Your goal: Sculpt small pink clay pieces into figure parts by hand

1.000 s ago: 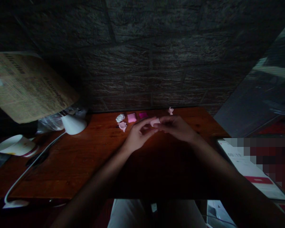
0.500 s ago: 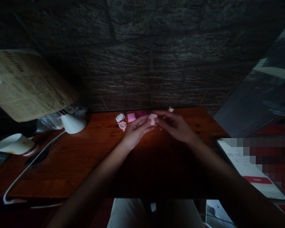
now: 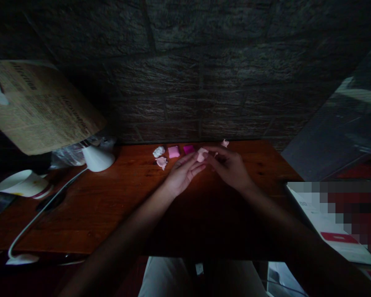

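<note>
Between my two hands is a small pale pink lump of what looks like modelling clay, raised above the wooden table. My left hand supports it at the fingertips, thumb on the near side. From the other side my right hand pinches it with thumb and forefinger. Beyond my left hand lie a white crumpled lump, a pink square block and a magenta block. A torn pale pink piece sits just in front of the white lump. Another pale pink bit rests behind my right hand.
A white cone-shaped lamp base with a white cable stands at the left, near a paper cup and a brown paper bag. A lit tablet screen is on the right. A dark brick wall borders the table's back.
Both hands have turned the pale pink lump between the fingertips, and the left palm has rolled more upward. The view has shifted slightly; the pieces on the table stay put.
</note>
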### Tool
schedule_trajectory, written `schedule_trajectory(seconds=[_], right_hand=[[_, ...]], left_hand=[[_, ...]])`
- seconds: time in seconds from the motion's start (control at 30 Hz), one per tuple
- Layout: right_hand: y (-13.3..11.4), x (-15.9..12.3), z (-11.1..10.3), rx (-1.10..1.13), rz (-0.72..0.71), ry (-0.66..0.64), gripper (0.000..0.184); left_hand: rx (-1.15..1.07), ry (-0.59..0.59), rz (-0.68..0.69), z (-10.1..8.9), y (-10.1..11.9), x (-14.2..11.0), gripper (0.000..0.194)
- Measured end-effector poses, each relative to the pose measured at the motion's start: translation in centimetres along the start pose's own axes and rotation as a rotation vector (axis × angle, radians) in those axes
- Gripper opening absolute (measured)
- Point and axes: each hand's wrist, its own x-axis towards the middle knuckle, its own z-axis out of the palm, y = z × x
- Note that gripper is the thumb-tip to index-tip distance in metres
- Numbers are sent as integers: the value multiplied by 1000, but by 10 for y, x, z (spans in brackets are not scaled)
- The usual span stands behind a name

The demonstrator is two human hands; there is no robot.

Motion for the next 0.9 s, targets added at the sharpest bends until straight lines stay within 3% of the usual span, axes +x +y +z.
schedule_trajectory(seconds=[0.27, 0.5, 0.73, 0.9], right_hand=[[-6, 6, -9, 260, 157, -77, 28], [-1, 4, -9, 241, 149, -108, 26], [-7, 5, -11, 270, 196, -182, 24], [-7, 6, -13, 273, 202, -208, 27]], left_hand=[[116, -122, 113, -5, 2, 0, 20], [187, -146, 193, -7, -4, 2, 29], [251, -105, 201, -2, -3, -3, 21], [255, -124, 208, -1, -1, -5, 26]])
